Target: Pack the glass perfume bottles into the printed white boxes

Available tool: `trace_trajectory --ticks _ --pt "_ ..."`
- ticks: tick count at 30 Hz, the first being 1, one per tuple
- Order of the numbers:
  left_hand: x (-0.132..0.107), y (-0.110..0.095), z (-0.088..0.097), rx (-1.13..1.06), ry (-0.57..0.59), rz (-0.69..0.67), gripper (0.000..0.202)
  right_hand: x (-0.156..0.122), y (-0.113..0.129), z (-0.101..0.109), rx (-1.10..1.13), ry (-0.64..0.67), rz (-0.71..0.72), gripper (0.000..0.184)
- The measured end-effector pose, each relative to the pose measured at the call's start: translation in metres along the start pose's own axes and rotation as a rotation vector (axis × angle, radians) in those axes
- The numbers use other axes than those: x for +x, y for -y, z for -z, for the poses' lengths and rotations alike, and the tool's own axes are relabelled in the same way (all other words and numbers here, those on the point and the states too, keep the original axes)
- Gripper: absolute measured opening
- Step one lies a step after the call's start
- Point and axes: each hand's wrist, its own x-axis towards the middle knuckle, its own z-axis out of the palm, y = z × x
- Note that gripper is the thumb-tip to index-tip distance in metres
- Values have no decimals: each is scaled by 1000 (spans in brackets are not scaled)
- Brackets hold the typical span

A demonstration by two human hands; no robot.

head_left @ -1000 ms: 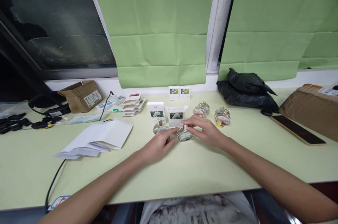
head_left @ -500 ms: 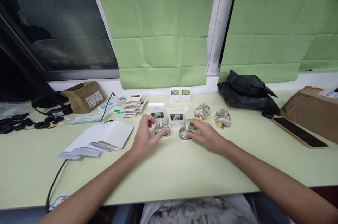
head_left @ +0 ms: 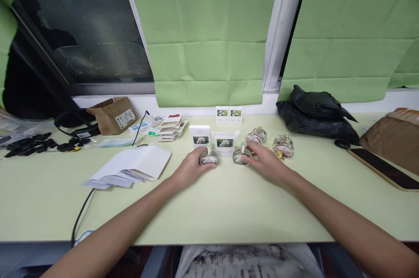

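Observation:
Two round glass perfume bottles with pale green-silver caps stand upright on the table. My left hand (head_left: 191,168) is wrapped round the left perfume bottle (head_left: 209,159), the thumb along its front and the fingers behind. The right perfume bottle (head_left: 241,156) is between the thumb and fingers of my right hand (head_left: 266,161), which grips it from the right side. Just behind them stand a white box (head_left: 200,129) with a flower picture and a second white box (head_left: 225,152) with its top flaps up.
Ornate glass jars (head_left: 283,145) with gold trim lie to the right. Two small white boxes (head_left: 222,115) stand by the wall. White papers (head_left: 131,164), a black cable (head_left: 81,212) and a cardboard box (head_left: 113,116) are at left; a black plastic bag (head_left: 316,116) and phone (head_left: 382,166) at right.
The view has shifted slightly to the left. My left hand's fingers, raised beside the left bottle before, have closed round it. My right hand stays at the right bottle.

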Motion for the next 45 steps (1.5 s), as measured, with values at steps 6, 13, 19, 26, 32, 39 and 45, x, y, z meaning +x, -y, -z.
trace_trajectory --ticks 6,13,19,26,32,39,45 --pt "3 -7 -9 3 12 -16 44 -2 -6 -5 -41 -8 17 29" --pt "-7 -5 -4 102 -7 3 55 -6 0 -7 -65 -138 24 44" --pt "-28 -4 50 435 -18 0 41 -8 19 5 -130 -468 181 24" --pt "-53 8 96 1026 -404 158 66 -15 35 -6 -196 -403 566 24" --pt "-62 34 75 1028 -414 63 65 -19 33 -17 -235 -300 574 23" --pt "-59 39 59 1202 -323 129 50 -19 30 -15 -191 -282 551 24" --pt "-60 38 63 1222 -303 136 50 -19 29 -15 -184 -257 506 21"
